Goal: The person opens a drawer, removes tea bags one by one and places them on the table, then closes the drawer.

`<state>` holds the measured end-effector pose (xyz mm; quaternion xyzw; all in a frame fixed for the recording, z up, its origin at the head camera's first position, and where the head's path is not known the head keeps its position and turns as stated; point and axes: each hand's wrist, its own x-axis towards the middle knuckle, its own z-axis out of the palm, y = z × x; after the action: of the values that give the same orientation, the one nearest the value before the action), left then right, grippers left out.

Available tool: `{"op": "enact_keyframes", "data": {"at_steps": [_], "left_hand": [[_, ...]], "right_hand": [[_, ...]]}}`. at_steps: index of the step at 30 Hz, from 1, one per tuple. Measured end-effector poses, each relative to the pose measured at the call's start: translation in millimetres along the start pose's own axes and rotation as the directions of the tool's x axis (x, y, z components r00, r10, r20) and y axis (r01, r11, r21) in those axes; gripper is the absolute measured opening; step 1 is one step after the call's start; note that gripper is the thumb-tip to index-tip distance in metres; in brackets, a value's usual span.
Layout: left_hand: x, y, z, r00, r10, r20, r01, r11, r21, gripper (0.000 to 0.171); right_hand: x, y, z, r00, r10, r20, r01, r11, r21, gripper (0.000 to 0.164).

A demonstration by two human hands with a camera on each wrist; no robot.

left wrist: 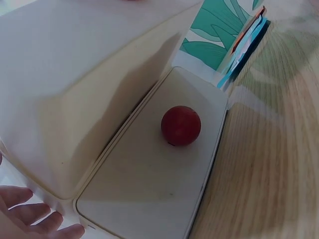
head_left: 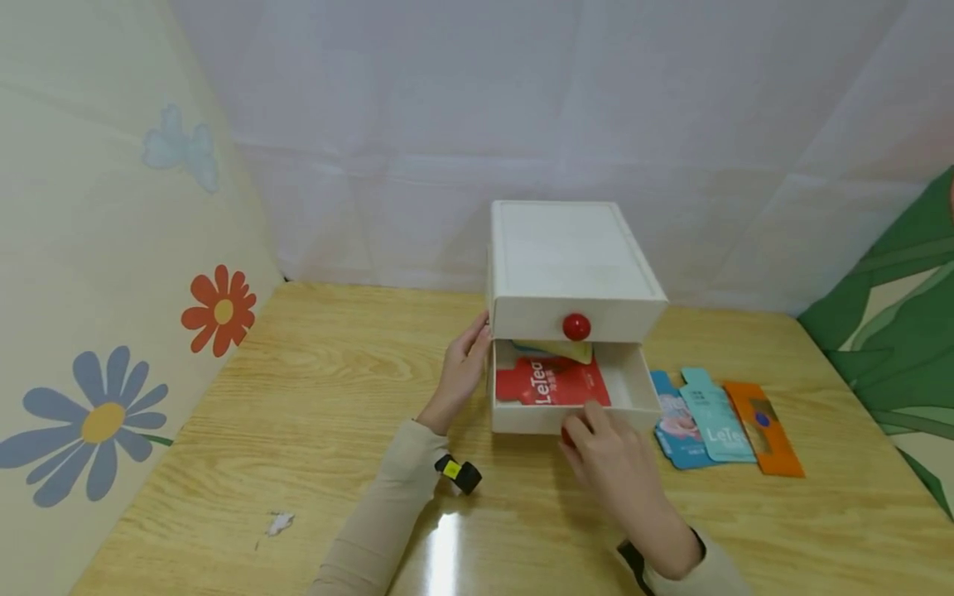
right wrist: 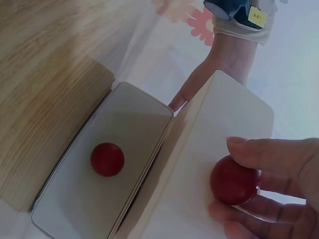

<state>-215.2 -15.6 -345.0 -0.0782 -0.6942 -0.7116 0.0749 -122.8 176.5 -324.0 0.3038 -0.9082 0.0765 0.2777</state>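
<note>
A white drawer cabinet (head_left: 574, 248) stands on the wooden table. Its upper drawer (head_left: 529, 319), with a round red knob (head_left: 576, 326), is closed. Below it an extended drawer (head_left: 633, 377) holds a red LeTea packet (head_left: 562, 381) and a yellowish packet (head_left: 570, 349) partly hidden behind it. My right hand (head_left: 614, 459) pinches this drawer's red knob (right wrist: 234, 180) between thumb and fingers. My left hand (head_left: 458, 377) rests along the cabinet's left side, fingers relaxed. Both wrist views show another closed drawer (left wrist: 144, 174) underneath, with its own knob (left wrist: 181, 125); the head view hides it.
Right of the cabinet lie a blue packet (head_left: 681, 434), a teal LeTea packet (head_left: 717, 418) and an orange packet (head_left: 768, 430), side by side. A pale curtain (head_left: 387, 149) hangs behind the table. Flower-printed panels stand at left, leaf-printed ones at right.
</note>
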Motion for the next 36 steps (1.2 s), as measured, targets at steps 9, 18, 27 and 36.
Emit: {"op": "enact_keyframes", "data": {"at_steps": [9, 18, 27, 36], "left_hand": [[-0.6, 1.3, -0.8, 1.000, -0.015, 0.015, 0.015, 1.000, 0.019, 0.041], [0.2, 0.5, -0.8, 1.000, 0.001, 0.005, -0.001, 1.000, -0.005, 0.040], [-0.7, 3.0, -1.7, 1.000, 0.008, 0.001, -0.008, 1.000, 0.012, 0.039], [-0.2, 3.9, -1.3, 1.000, 0.017, -0.014, -0.017, 1.000, 0.008, 0.038]], "right_hand": [[-4.9, -2.1, -5.3, 0.999, -0.032, -0.001, 0.032, 0.999, 0.008, 0.035], [-10.7, -1.3, -7.2, 0.997, -0.072, -0.004, 0.072, 0.996, 0.059, 0.043], [-18.2, -3.7, -11.5, 0.997, -0.068, 0.023, 0.066, 0.996, 0.061, 0.065], [-24.7, -4.6, -14.0, 0.992, -0.121, -0.045, 0.123, 0.991, 0.057, 0.062]]}}
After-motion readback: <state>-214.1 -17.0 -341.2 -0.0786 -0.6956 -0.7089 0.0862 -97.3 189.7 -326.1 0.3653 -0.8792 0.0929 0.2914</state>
